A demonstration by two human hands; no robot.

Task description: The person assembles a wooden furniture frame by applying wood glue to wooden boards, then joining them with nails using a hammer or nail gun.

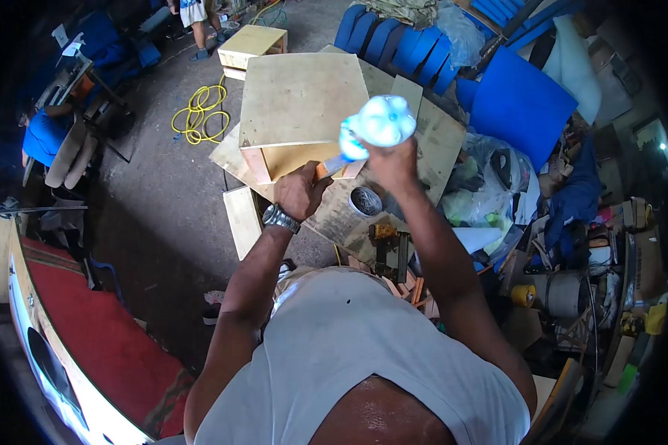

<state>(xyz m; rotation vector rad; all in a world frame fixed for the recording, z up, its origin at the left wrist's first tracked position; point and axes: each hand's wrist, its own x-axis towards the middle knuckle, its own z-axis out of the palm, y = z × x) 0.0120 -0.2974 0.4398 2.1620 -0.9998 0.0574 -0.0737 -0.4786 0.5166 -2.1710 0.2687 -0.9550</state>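
My right hand is wrapped round a translucent plastic bottle with whitish contents. The bottle is tipped, its ridged base facing up toward me and its other end toward my left hand. My left hand, with a watch on the wrist, is closed round a flat tool with an orange part and a pale bluish end. That end meets the bottle in this view. Just beyond both hands sits a wooden box, its open side toward me. An open round can stands below the bottle on a plywood sheet.
A smaller wooden box stands behind. Yellow hose lies coiled on the floor. Blue foam panels and plastic bags crowd the right. A drill-like yellow tool lies near my waist. Two people are at the far left.
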